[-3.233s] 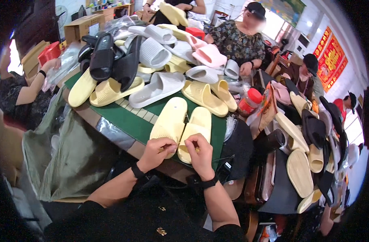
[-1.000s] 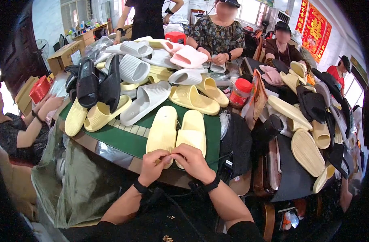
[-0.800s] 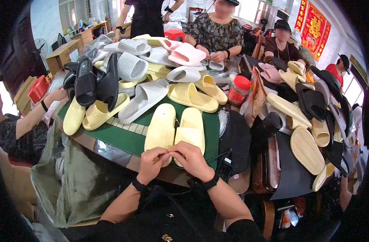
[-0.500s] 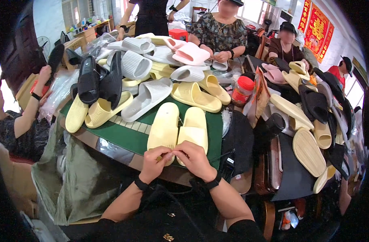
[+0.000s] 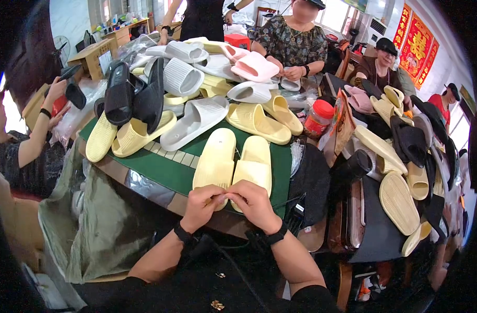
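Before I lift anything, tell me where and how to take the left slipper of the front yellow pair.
Probably by the strap's left edge, coming from the left: the left yellow slipper lies sole down, strap on top, with green mat exposed beside that edge, while its mate sits close on the right.

A black short-sleeved top (image 5: 197,293) is worn, dotted with what appear to be gold-coloured motifs (image 5: 216,305); each wrist is circled by a black band (image 5: 182,232).

Slipper pair (image 5: 213,169) before slipper pile (image 5: 183,78), jar (image 5: 318,121) at right, sack (image 5: 110,229) at left
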